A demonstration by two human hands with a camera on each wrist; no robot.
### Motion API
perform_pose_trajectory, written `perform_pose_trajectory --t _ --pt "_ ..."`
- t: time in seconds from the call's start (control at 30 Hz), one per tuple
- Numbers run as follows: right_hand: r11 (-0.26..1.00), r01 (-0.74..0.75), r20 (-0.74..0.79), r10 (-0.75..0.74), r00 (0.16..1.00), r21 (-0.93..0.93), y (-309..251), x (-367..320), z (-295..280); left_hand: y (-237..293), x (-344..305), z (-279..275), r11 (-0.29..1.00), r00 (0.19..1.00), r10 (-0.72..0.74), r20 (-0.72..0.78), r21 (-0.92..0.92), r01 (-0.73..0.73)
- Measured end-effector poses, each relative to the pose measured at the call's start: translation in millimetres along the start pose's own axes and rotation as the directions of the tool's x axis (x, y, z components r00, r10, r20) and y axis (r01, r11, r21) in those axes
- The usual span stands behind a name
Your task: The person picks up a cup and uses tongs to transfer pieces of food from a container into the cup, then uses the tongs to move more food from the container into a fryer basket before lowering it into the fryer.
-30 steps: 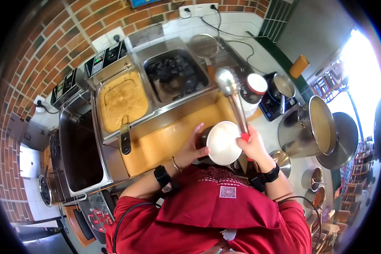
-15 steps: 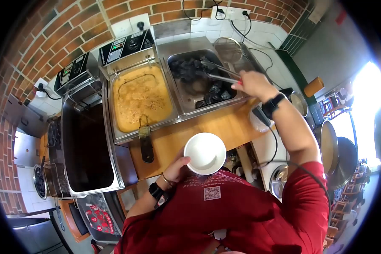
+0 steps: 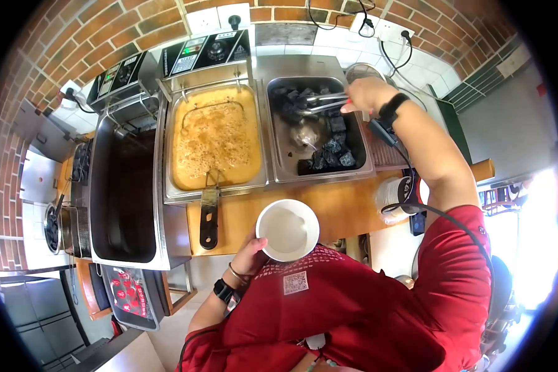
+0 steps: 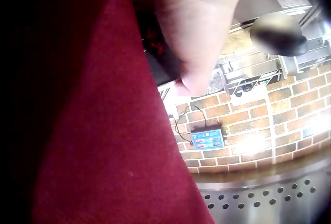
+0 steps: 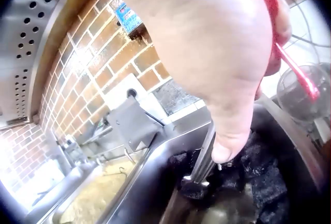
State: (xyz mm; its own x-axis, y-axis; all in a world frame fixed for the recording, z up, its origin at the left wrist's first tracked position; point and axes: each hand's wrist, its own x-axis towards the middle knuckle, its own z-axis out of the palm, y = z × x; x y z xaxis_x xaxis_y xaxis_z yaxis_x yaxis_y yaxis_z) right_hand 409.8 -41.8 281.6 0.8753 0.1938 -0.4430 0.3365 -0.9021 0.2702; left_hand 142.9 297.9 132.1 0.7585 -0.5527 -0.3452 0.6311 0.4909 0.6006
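Note:
My right hand [image 3: 371, 97] grips metal tongs [image 3: 323, 103] with red handles, their tips among black chunks [image 3: 336, 150] in a steel basin [image 3: 281, 167]. From the right wrist view, the thumb of that hand [image 5: 222, 74] presses a tong arm [image 5: 203, 158] over the dark pieces [image 5: 266, 182]. Low in front of the apron, my left hand [image 3: 248, 256] holds a white paper bowl [image 3: 287, 230], thumb at its rim. The left wrist view has the hand [image 4: 194, 25] partly behind red cloth; its fingers are mostly hidden there.
Left of the basin, a fryer [image 3: 216, 146] bubbles with yellow oil, a black-handled basket [image 3: 209, 218] at its front. A dark-filled vat [image 3: 125, 198] stands further left. Stacked white containers [image 3: 392, 199] sit at the counter's right, below my right forearm. A cable hangs off that arm.
The right hand, first beside the bowl with the tongs upright, has moved up and away to the basin, tong tips now among the chunks. The left hand and bowl have shifted left and down.

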Motion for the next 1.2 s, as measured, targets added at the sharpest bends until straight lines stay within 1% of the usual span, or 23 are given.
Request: perform_pose_trajectory --t 0.07,0.1,0.13,0.2,0.23,0.27,0.33,0.37,0.43,0.5,0.57,0.6,0.67,0.77,0.8,0.87,0.9,0.93,0.97,1.0,1.07,1.13,1.2 --pt "0.999 0.035 0.008 -0.034 0.999 -0.041 6 18 8 -2 1 2 1.000 1.000 0.009 -0.025 -0.001 -0.009" --pt "0.998 0.022 0.072 -0.017 0.997 -0.062 2 19 0 -3 1 2 1.000 1.000 0.010 -0.029 -0.005 -0.010" --pt "0.998 0.026 0.074 -0.021 0.997 -0.065 -5 16 -11 -6 1 1 1.000 0.999 0.006 -0.045 -0.018 -0.006" --pt "0.996 -0.017 0.157 0.031 0.987 -0.088 -23 12 -29 -9 2 2 0.999 0.998 0.006 -0.060 -0.036 -0.008" --pt "0.980 0.045 0.141 -0.018 0.990 -0.194 -24 24 -26 -11 2 2 0.998 0.998 0.007 -0.067 -0.057 -0.011" --pt "0.972 0.045 0.178 -0.004 0.984 -0.229 -31 32 -30 -12 2 2 0.997 0.997 0.009 -0.073 -0.078 -0.014" --pt "0.964 0.082 0.132 -0.050 0.990 -0.254 -34 48 -27 -18 2 -2 0.996 0.996 0.017 -0.086 -0.084 -0.024" --pt "0.957 0.061 0.146 -0.020 0.989 -0.283 -37 57 -25 -22 0 -5 0.996 0.995 0.019 -0.100 -0.086 -0.028" --pt "0.946 0.105 0.123 -0.070 0.990 -0.307 -43 57 -23 -25 -1 -7 0.995 0.995 0.023 -0.093 -0.099 -0.032" --pt "0.935 0.116 0.112 -0.083 0.990 -0.336 -49 53 -15 -25 -3 -6 0.994 0.996 0.030 -0.081 -0.104 -0.039" --pt "0.944 0.061 0.006 -0.062 0.998 -0.323 -55 46 1 -23 -6 -2 0.990 0.998 0.047 -0.051 -0.129 -0.053" --pt "0.957 0.031 0.001 -0.032 0.999 -0.287 -58 37 4 -23 -6 -1 0.991 0.998 0.053 -0.044 -0.123 -0.058" --pt "0.998 -0.035 0.027 0.036 0.999 -0.045 -59 17 11 -23 -7 1 0.992 0.998 0.069 -0.010 -0.101 -0.070" --pt "0.962 -0.165 0.131 0.139 0.982 0.216 -44 31 55 -25 -8 0 0.996 0.996 0.086 0.040 -0.042 -0.084" --pt "0.962 -0.176 0.162 0.143 0.976 0.211 -43 36 63 -24 -8 4 0.994 0.994 0.101 0.043 -0.043 -0.099" --pt "0.941 -0.127 0.127 0.091 0.988 0.314 -40 36 75 -18 -13 11 0.997 0.995 0.072 0.069 -0.038 -0.069" --pt "0.933 -0.122 0.130 0.083 0.988 0.338 -49 14 62 -17 -14 10 0.997 0.994 0.077 0.071 -0.032 -0.075" --pt "0.925 -0.118 0.133 0.075 0.988 0.361 -59 -9 47 -17 -13 6 0.996 0.995 0.053 0.081 -0.073 -0.047" --pt "0.943 -0.016 0.024 0.008 1.000 0.333 -52 -5 64 -17 -13 4 0.993 0.995 0.028 0.092 -0.118 -0.017" --pt "0.939 -0.021 -0.022 0.031 0.999 0.343 -50 -20 63 -16 -14 3 0.993 0.995 0.031 0.091 -0.117 -0.020" --pt "0.922 0.005 -0.143 0.055 0.988 0.387 -39 -40 70 -11 -11 3 0.987 0.989 0.126 0.077 -0.115 -0.116" --pt "0.896 -0.005 -0.146 0.077 0.986 0.443 -31 -72 60 -5 -7 6 0.981 0.986 0.139 0.092 -0.150 -0.124" --pt "0.951 0.061 -0.344 0.049 0.938 0.303 -25 -107 55 7 -6 20 0.980 0.980 0.186 -0.077 -0.055 -0.190"
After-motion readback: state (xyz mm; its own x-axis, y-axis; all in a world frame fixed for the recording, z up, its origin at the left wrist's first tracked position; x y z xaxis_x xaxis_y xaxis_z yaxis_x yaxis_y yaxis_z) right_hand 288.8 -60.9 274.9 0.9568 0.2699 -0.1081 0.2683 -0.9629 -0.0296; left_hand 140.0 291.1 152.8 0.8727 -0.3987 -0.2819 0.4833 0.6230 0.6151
